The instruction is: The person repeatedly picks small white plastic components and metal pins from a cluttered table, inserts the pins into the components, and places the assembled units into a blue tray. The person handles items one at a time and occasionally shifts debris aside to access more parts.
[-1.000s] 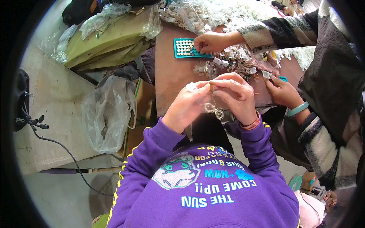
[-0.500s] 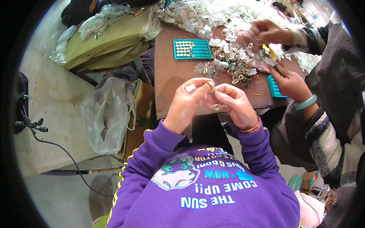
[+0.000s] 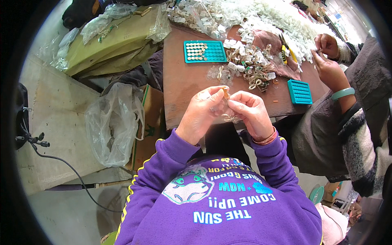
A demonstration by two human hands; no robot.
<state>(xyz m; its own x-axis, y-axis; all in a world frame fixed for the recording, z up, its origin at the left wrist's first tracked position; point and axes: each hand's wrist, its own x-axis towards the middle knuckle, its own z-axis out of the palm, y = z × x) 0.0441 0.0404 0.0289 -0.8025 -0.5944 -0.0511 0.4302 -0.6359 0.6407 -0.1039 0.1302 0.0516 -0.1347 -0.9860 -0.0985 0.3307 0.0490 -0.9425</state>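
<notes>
In front of my chest, my left hand [image 3: 197,112] is closed in a pinch on a small orange-brown piece [image 3: 226,93], which stands up between thumb and forefinger. My right hand [image 3: 254,114] is pinched shut at the lower end of that piece; what exactly its fingertips grip is hidden. Below the fingers hangs a thin pale cord with clear plastic [image 3: 230,118]. Beyond my hands, on the brown table [image 3: 183,87], lies a heap of corded items with white tags [image 3: 256,67].
A turquoise tray [image 3: 216,52] holds rows of round pale pieces; another turquoise tray [image 3: 300,92] lies at right. Yellow-handled pliers [image 3: 283,51] rest on a pink cloth [image 3: 265,39]. A co-worker's hands [image 3: 328,61] work at far right. A clear bag [image 3: 114,130] hangs at left.
The co-worker's hands have moved right, away from the pliers and second tray, and come together. My hands stay close together; the white tag seen at my left fingers no longer shows.
</notes>
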